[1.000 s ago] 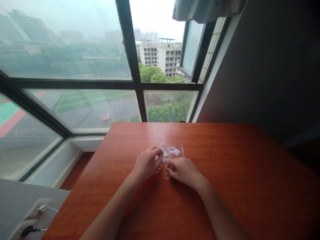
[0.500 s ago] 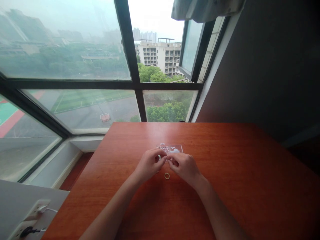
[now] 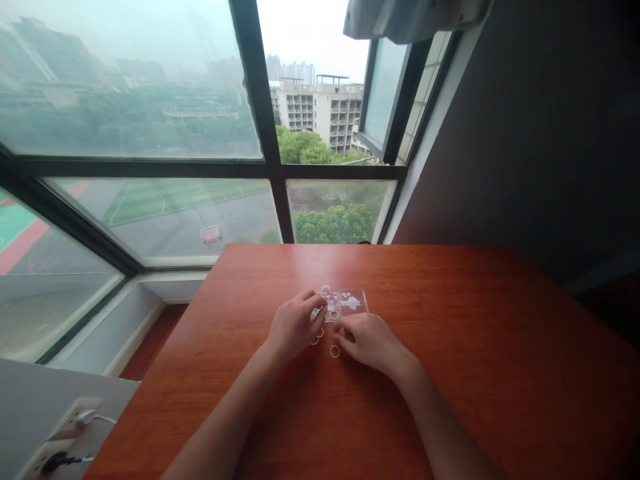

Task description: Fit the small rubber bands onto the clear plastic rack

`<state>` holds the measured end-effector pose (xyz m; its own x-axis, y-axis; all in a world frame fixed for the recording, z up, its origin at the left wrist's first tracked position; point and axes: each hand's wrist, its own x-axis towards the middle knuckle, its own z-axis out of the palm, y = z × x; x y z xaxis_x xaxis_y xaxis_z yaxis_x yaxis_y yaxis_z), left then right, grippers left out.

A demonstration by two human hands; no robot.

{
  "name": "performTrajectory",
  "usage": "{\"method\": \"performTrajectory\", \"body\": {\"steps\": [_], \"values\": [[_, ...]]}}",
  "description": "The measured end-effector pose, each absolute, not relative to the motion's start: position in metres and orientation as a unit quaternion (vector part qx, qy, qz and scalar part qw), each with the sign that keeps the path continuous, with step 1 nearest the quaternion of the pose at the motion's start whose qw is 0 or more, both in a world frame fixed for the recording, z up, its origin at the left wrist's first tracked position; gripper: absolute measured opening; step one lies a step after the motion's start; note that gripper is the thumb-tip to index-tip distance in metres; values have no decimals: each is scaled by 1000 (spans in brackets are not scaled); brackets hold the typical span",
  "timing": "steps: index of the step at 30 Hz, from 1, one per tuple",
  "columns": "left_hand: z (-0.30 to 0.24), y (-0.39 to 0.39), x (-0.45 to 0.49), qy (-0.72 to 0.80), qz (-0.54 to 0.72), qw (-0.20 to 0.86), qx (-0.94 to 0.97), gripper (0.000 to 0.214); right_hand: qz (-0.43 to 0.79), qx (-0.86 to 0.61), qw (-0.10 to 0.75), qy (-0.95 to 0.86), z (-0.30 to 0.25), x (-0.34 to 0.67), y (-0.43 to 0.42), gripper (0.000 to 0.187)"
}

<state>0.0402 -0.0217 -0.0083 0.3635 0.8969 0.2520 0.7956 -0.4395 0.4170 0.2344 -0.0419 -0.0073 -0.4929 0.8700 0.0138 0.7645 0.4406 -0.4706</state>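
Note:
My left hand (image 3: 297, 323) is over the left side of a small clear plastic box (image 3: 356, 312), thumb and forefinger bent together. A pale bit shows between these fingers, too small to name. My right hand (image 3: 370, 339) is just below the box's right part, palm down. Its thumb and forefinger are slightly apart with nothing visible between them. Below those fingertips a thin pale ring (image 3: 335, 351) lies flat on the table. More pale rings (image 3: 315, 341) lie under my left fingertips. Inside the box are several small ring-like pieces (image 3: 333, 314), partly covered by my left hand.
The reddish-brown wooden table (image 3: 450, 300) reaches to a large window with dark frames (image 3: 200, 168). At the right rises a dark wall (image 3: 540, 133). Wall sockets with plugs (image 3: 83, 419) are low on the left, beyond the table's edge.
My hands, fingertips together before, have parted. The right moved slightly down toward the lone ring and its fingers loosened. The box's right part and the rings below my left hand show more now.

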Motion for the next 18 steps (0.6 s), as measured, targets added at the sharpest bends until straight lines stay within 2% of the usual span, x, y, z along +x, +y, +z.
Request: {"method": "performTrajectory", "body": {"steps": [6,12,18], "values": [[-7,-20,37,524,229,111,813,11,240,-476,102,-840,-9,234,-44,8],[-5,-21,38,514,233,129,815,12,214,-478,82,-848,-14,231,-44,9],[-1,-22,40,501,247,164,813,13,189,-508,136,-830,-10,231,-41,8]]}}
